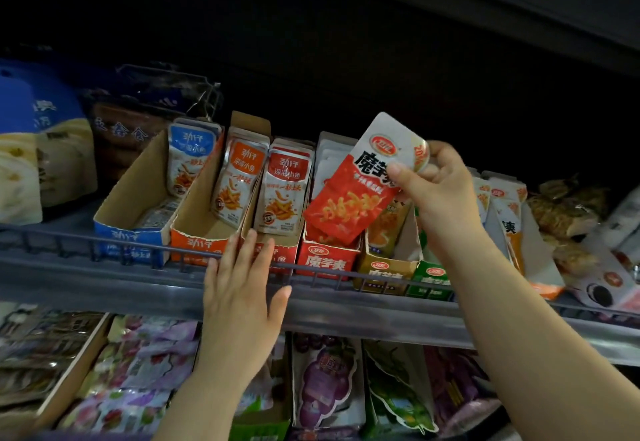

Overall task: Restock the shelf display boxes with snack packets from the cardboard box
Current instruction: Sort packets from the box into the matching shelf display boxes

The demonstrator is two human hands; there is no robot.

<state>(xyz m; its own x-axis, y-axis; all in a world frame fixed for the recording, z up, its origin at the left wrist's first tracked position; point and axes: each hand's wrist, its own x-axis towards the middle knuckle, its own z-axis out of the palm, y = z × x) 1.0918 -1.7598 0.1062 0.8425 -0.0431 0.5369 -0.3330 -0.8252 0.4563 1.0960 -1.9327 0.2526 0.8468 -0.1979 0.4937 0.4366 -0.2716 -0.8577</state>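
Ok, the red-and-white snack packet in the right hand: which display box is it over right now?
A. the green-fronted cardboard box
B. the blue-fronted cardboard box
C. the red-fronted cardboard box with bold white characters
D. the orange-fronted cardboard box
C: the right hand pinches the red-and-white snack packet by its top corner, its lower end dipping into the red-fronted cardboard box, beside the yellow one.

A shop: stacked shelves [346, 309] with a wire rail [104, 240] carry rows of open display boxes [327, 260] filled with snack packets [284, 191].
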